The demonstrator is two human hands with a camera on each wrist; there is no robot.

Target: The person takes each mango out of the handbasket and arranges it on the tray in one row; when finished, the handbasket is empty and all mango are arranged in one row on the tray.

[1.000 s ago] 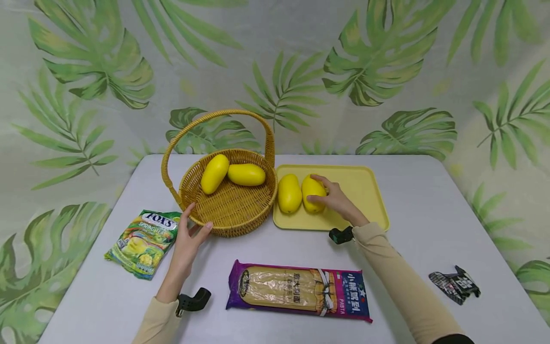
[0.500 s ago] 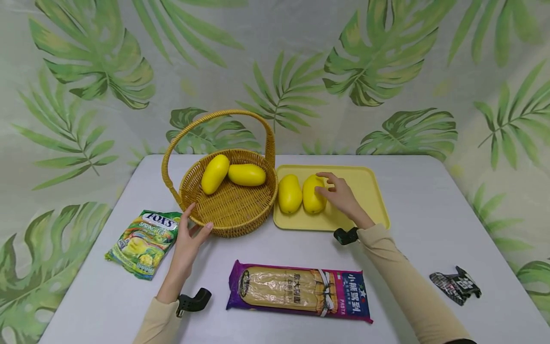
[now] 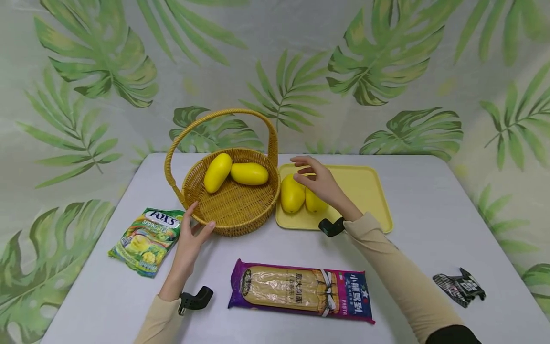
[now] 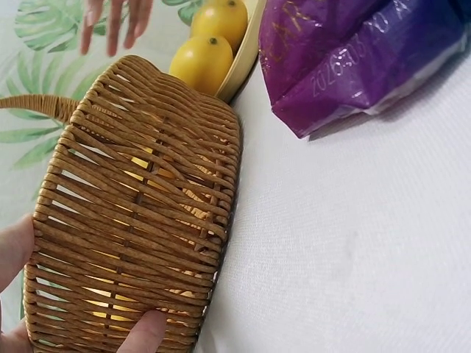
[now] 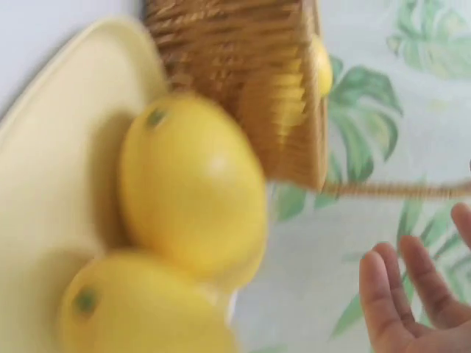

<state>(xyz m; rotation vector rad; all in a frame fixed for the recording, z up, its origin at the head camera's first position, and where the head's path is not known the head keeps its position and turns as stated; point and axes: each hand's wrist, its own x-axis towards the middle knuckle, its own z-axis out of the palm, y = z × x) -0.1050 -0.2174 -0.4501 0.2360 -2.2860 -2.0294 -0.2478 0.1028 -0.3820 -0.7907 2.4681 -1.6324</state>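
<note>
My left hand (image 3: 189, 241) touches the near-left side of a wicker basket (image 3: 245, 227) with its fingers spread. The left wrist view shows fingertips (image 4: 151, 331) against the woven outer wall. Inside the basket lie two yellow mangoes, one tilted (image 3: 217, 173) and one lying sideways (image 3: 250, 174). Two more mangoes rest side by side on a yellow tray, the left one (image 3: 292, 198) and the right one (image 3: 315, 204), partly hidden. Above them is my right hand (image 3: 324, 184), fingers loosely bent and holding nothing. In the right wrist view both tray mangoes look blurred.
The yellow tray (image 3: 365, 200) stands right of the basket, whose tall handle (image 3: 227, 112) arches up. A green candy bag (image 3: 148, 241) lies left. In front is a purple pasta pack (image 3: 301, 291). A small black-and-white object (image 3: 460, 286) lies at the right.
My right hand has let go of the right tray mango, drawn back a little, then moved left and up above the pair. The left hand stays at the basket. The head view shifts slightly.
</note>
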